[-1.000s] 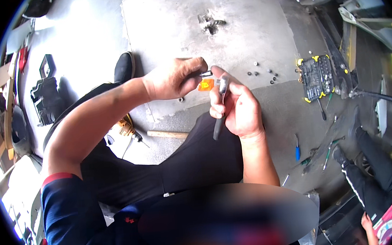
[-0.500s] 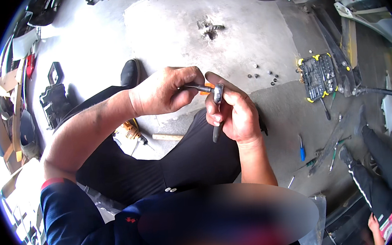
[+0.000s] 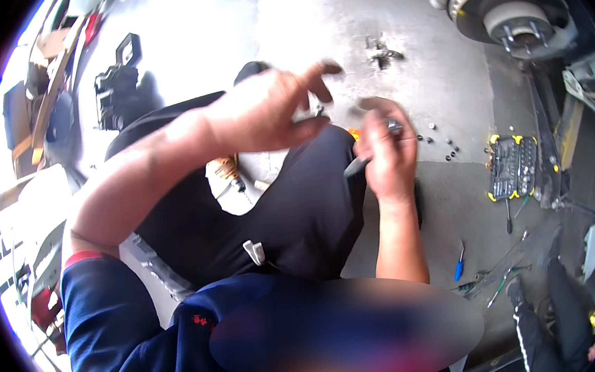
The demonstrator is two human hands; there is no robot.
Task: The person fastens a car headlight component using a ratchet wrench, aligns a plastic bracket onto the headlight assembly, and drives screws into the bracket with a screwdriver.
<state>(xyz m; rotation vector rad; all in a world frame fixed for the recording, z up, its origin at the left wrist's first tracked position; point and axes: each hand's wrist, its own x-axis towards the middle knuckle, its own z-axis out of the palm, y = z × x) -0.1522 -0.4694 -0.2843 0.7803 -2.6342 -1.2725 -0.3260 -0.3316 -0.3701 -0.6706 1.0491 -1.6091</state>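
Observation:
My left hand (image 3: 270, 108) is motion-blurred over my dark-clad thigh, fingers partly spread; a small dark metal piece (image 3: 319, 111) shows among them, and I cannot make out whether it is gripped. To its right, apart from it, my right hand (image 3: 389, 154) is closed on a ratchet with a metal head (image 3: 394, 126) and dark handle (image 3: 355, 167) angled down-left. An orange object (image 3: 354, 134) sits just left of the ratchet head, mostly hidden. A yellow drill (image 3: 225, 168) lies on the floor below my left forearm.
Upper right hangs a brake disc hub (image 3: 508, 19). Small nuts (image 3: 450, 147), an open socket set (image 3: 512, 165), a blue screwdriver (image 3: 460, 266) and dirty metal parts (image 3: 383, 52) lie on the floor. A black case (image 3: 116, 99) is upper left; a co-worker's legs (image 3: 562, 305) are lower right.
My hands have separated: the left moved up and right, the right slightly right with the ratchet, now tilted further. The view has shifted, bringing more of the brake hub into sight.

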